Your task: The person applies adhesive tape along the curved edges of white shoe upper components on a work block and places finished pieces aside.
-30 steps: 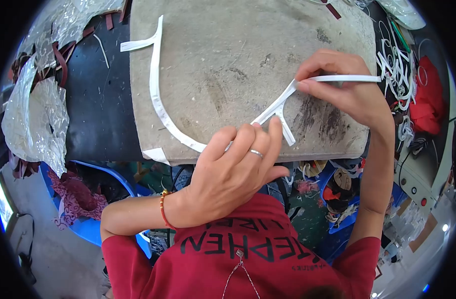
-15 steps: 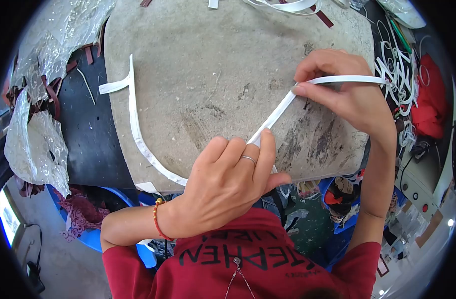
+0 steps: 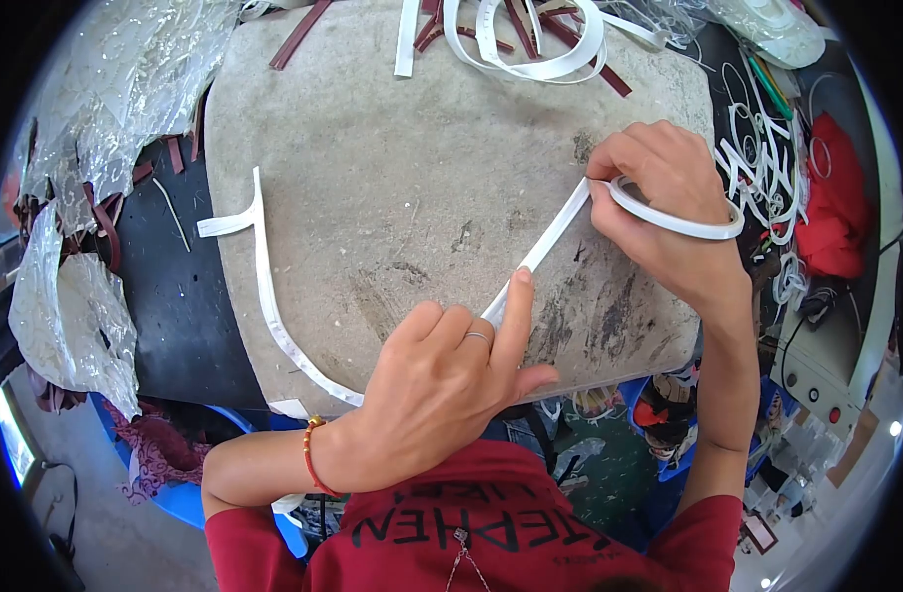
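A long white strip [image 3: 279,331] lies in a curve on the grey board [image 3: 363,148], with a short side piece near its left end. My left hand [image 3: 442,375] lies over the strip's middle, index finger extended and pressing on it, the other fingers bent. Pinched between thumb and fingertips of my right hand [image 3: 659,187] is the upper right stretch of the strip. Beyond the pinch the strip's tail loops round over the back of that hand. The part of the strip beneath my left hand is hidden.
Coiled white strips [image 3: 545,69] and dark red strips [image 3: 299,35] lie at the board's far edge. Clear plastic sheets [image 3: 72,306] are at the left. At the right are tangled white cords [image 3: 762,168] and a red cloth [image 3: 834,212]. Blue bins stand below the near edge.
The view has shifted, bringing more coils into sight at the far edge. The strip's tail, straight before, now curls back by my right hand. My left index finger is more extended along the strip.
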Tool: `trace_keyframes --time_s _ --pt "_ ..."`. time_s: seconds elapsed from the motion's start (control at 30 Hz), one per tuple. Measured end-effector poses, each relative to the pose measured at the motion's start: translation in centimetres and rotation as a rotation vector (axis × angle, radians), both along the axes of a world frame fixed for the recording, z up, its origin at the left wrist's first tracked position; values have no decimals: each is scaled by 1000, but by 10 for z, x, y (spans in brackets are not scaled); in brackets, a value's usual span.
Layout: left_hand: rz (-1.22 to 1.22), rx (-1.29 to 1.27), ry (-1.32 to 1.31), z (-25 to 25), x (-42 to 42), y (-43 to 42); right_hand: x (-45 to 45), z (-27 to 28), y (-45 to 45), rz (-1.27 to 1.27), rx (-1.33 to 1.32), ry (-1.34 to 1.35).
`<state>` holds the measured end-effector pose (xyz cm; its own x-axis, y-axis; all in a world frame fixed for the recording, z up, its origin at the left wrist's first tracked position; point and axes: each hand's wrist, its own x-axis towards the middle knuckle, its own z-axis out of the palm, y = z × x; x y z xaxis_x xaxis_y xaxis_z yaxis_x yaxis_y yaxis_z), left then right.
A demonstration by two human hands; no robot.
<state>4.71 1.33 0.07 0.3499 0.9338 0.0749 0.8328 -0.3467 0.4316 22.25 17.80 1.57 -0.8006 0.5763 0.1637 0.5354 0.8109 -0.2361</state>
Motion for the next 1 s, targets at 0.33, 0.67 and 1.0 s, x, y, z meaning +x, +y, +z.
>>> trace_keyframes --time_s 0.33,0.67,1.0 --pt "18 42 31 -3 3 -3 17 -24 -9 -601 -151 308" --pt "47 88 -242 7 10 29 40 24 -104 -838 -160 509" --pt "-86 196 -77 -16 18 20 7 -14 -100 -676 -653 609"
